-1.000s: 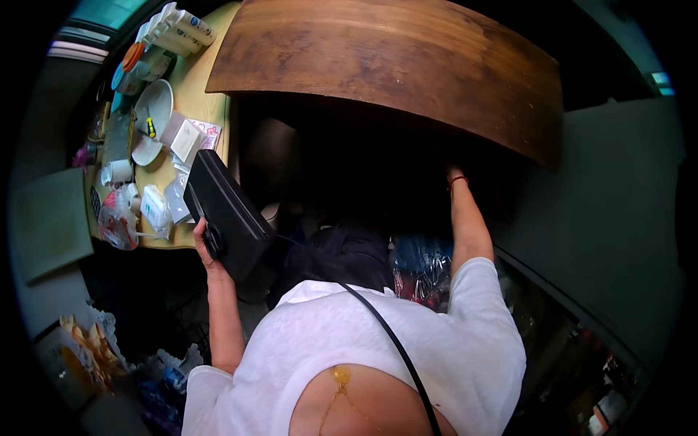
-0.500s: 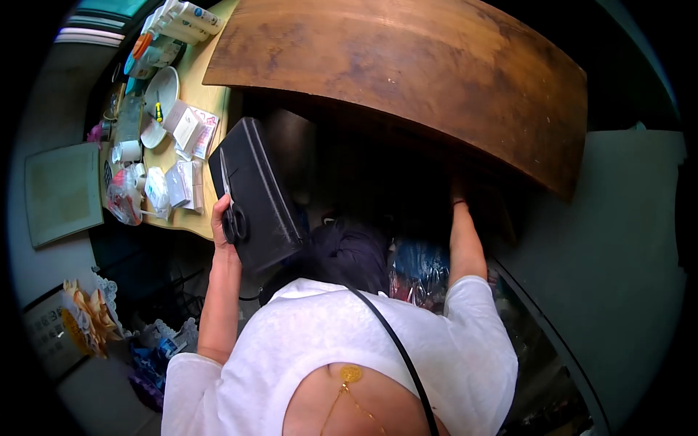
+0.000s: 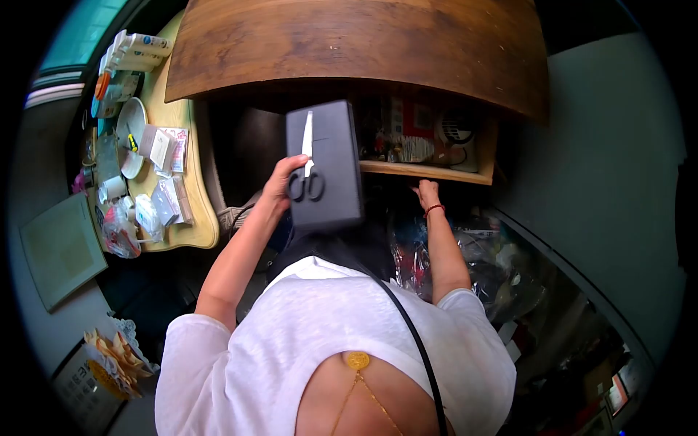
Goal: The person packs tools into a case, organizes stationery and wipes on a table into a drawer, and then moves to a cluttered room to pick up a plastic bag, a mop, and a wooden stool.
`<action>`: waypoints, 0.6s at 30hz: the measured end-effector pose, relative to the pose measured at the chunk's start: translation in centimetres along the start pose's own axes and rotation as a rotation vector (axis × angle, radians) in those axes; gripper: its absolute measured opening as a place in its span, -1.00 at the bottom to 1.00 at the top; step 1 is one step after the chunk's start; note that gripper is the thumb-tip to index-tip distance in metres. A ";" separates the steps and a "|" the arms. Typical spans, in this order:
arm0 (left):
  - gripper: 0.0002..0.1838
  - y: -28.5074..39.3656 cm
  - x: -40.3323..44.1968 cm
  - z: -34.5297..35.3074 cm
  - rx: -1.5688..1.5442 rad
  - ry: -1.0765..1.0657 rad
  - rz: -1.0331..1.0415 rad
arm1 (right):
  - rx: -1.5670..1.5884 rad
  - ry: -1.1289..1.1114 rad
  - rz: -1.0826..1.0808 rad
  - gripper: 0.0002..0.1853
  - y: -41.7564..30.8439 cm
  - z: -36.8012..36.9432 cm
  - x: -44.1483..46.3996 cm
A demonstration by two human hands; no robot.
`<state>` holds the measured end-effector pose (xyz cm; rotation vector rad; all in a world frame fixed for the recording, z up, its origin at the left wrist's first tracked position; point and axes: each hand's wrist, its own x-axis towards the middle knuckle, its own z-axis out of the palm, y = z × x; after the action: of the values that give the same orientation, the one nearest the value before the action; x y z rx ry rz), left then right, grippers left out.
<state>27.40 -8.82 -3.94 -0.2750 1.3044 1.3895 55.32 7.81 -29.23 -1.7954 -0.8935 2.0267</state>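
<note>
My left hand grips a flat black box at its left side, with the thumb pressing a pair of scissors against the top. The scissors have black handles, and their closed blades point away from me. At the front edge of an open wooden drawer is my right hand, its fingers curled at the edge and partly hidden. Inside the drawer lie a red-and-white item, a row of small packets and a round dark-and-white object.
Above the drawer spreads a brown wooden tabletop. A light wooden side table at left carries bottles, a bowl and small boxes. Clear plastic bags lie below the drawer. A black cable crosses my chest.
The drawer has come out toward me, with my right hand drawing back from under the tabletop. My left hand has brought the box and scissors rightward and turned them flatter.
</note>
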 end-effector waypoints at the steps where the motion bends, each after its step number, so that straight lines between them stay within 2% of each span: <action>1: -0.69 -0.7 1.3 -0.2 0.050 -0.070 -0.030 | -0.050 0.018 0.058 -0.73 -1.1 0.2 -0.9; 3: -0.65 -1.7 2.7 1.3 0.112 -0.077 -0.038 | -0.308 -0.088 0.234 -0.74 -4.9 0.5 -4.5; 4: -0.66 -2.2 3.2 2.1 0.133 -0.093 -0.036 | -0.300 -0.084 0.231 -0.74 -6.1 0.6 -6.2; 5: -0.67 -2.7 3.7 2.8 0.152 -0.107 -0.032 | -0.276 -0.161 0.137 -0.69 -6.8 0.5 -8.2; 6: -0.63 -3.3 4.1 3.4 0.158 -0.117 -0.022 | -0.255 -0.238 0.045 -0.63 -7.5 0.6 -10.1; 7: -0.60 -3.8 4.7 3.8 0.175 -0.149 -0.016 | -0.252 -0.234 0.043 -0.63 -8.5 1.0 -12.3; 9: -0.59 -5.0 6.4 4.4 0.233 -0.139 -0.050 | 0.130 -0.442 0.088 -0.59 -9.9 2.1 -15.2; 11: -0.60 -6.7 8.6 5.1 0.242 -0.134 -0.073 | 0.190 -0.551 0.063 -0.57 -10.1 2.9 -15.2; 13: -0.62 -6.1 9.1 7.3 0.298 -0.227 -0.150 | 0.096 -0.486 -0.045 -0.57 -10.6 4.1 -14.8; 15: -0.54 -6.3 11.2 8.2 0.293 -0.228 -0.207 | 0.151 -0.463 0.005 -0.58 -11.2 3.6 -13.6; 18: -0.54 -5.9 12.3 10.0 0.443 -0.085 -0.140 | 0.209 -0.374 0.094 -0.61 -12.1 2.8 -12.1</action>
<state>33.17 4.21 -13.03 -0.0054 1.4527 0.9535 52.63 9.26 -12.16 -1.3978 -0.6673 2.4639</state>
